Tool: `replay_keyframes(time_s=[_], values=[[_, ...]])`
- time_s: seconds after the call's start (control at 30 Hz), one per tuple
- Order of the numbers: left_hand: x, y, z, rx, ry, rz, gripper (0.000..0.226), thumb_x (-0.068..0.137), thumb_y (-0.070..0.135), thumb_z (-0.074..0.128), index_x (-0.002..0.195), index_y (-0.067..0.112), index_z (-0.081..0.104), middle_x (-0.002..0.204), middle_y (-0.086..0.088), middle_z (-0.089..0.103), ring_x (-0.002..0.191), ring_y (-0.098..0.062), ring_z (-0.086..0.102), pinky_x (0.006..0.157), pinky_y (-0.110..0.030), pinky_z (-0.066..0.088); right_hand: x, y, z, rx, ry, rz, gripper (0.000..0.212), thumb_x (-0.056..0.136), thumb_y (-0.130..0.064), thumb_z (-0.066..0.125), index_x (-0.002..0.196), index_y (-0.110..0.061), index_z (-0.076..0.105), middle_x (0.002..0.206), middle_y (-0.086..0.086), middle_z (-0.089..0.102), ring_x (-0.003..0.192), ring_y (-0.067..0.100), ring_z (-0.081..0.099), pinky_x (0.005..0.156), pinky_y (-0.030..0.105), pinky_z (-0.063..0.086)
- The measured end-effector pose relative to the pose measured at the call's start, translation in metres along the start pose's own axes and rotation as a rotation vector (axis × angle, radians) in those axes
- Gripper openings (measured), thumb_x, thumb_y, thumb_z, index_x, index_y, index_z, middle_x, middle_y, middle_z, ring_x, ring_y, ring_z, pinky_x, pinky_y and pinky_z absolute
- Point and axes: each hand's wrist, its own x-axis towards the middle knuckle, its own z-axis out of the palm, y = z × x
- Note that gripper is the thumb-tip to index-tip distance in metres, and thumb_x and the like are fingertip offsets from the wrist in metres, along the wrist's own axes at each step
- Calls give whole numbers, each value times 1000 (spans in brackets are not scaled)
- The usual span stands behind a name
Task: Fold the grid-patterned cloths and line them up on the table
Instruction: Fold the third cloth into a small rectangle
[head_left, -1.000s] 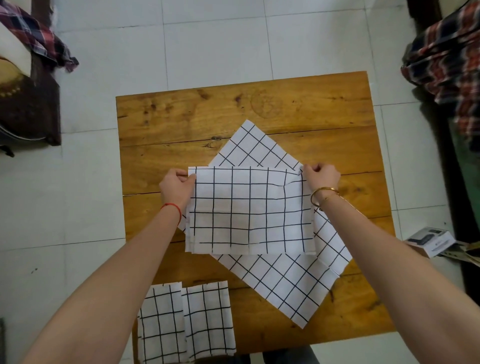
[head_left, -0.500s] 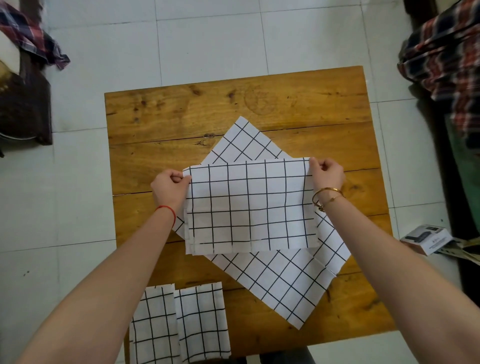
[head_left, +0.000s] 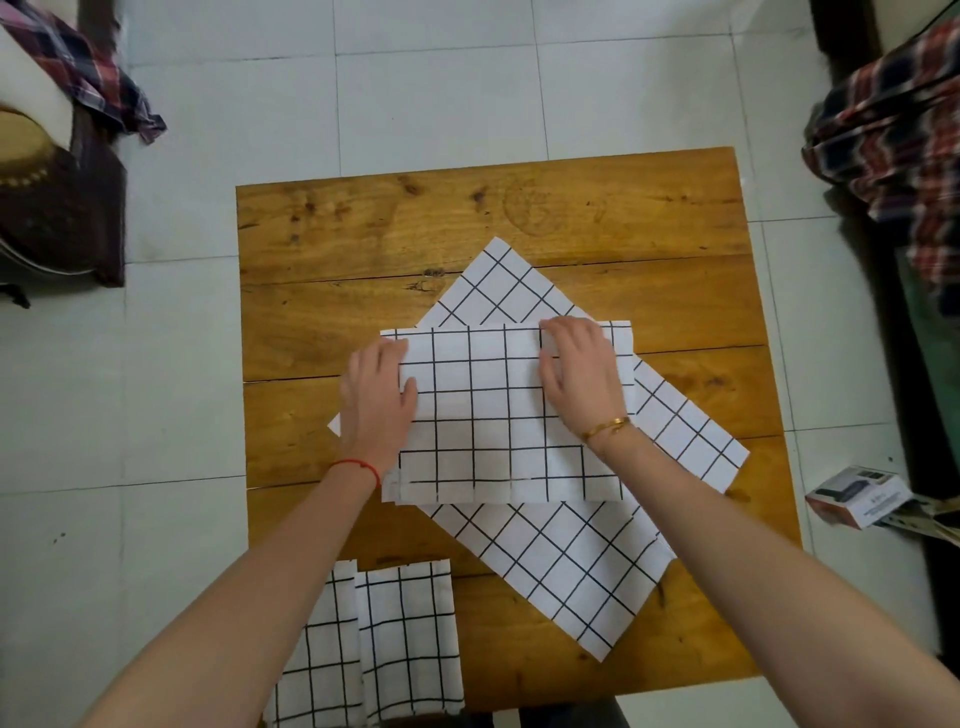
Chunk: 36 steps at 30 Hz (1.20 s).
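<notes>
White cotton-like cloth with a black grid, folded into a rectangle (head_left: 509, 415), is lying at the middle of the square wooden plank table (head_left: 363, 239), on top of a larger unfolded grid cloth (head_left: 571, 561) that is sitting diagonally. The left hand (head_left: 379, 395) is resting flat on the folded cloth's left edge, fingers straight and thumb spread. The right hand (head_left: 576, 371) is pressing its upper right part, fingers bent at the top edge. Two narrow folded grid cloths (head_left: 384, 649) are lying side by side, touching, at the table's near left edge.
</notes>
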Motion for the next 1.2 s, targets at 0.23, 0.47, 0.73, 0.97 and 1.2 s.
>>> replay_keyframes(time_s=[0.23, 0.47, 0.73, 0.97, 1.2], values=[[-2, 2, 12, 195, -166, 92, 64, 95, 23, 54, 151, 12, 25, 158, -7, 23, 147, -27, 17, 118, -51, 19, 8, -63, 43, -178, -345, -195, 53, 98, -27, 38, 147, -9, 29, 153, 7, 31, 143, 30, 23, 116, 47, 22], [2, -9, 16, 282, -260, 70, 75, 97, 35, 51, 155, 14, 8, 163, -4, 2, 150, -26, 0, 119, -56, 10, 16, -84, 67, -317, -480, -237, 57, 102, -29, 28, 152, -12, 9, 161, 2, 7, 148, 27, 1, 119, 50, 6], [8, -10, 11, 291, -299, 41, 78, 94, 44, 51, 155, 20, 7, 163, -2, -2, 149, -28, -5, 117, -60, 7, 11, -53, 56, -322, -463, -169, 58, 101, -31, 27, 153, -14, 8, 161, 0, 4, 148, 26, 1, 119, 50, 5], [8, -11, 11, 292, -329, 28, 77, 95, 46, 49, 154, 21, 6, 163, -1, -6, 149, -33, -6, 117, -61, 7, -13, 28, 20, -338, -383, 107, 60, 98, -39, 12, 153, -16, 5, 161, -2, 5, 148, 24, -4, 119, 49, -2], [8, -10, 11, 273, -329, 24, 76, 95, 44, 50, 155, 20, 9, 163, -2, -4, 148, -35, -5, 117, -61, 6, -21, 73, -7, -356, -359, 215, 63, 96, -48, 2, 153, -21, 3, 160, -6, 1, 147, 22, -8, 118, 50, -4]])
